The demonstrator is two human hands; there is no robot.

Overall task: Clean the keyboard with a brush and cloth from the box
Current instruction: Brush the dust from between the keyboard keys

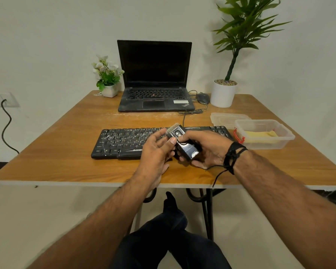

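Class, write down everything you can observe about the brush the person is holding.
The brush has a glossy black, blocky body that looks like plastic, with a silvery window on top and a short row of pale bristles at its far end. It is held above the black keyboard, bristles pointing away from the person. The right hand grips its body; the left hand touches its side.

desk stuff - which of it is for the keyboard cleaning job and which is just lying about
For the job:
- keyboard
- brush, held in right hand, left hand touching it
- open box
- yellow cloth inside it
- box lid behind it

Lying about:
- laptop
- mouse
- small flower pot
- tall potted plant
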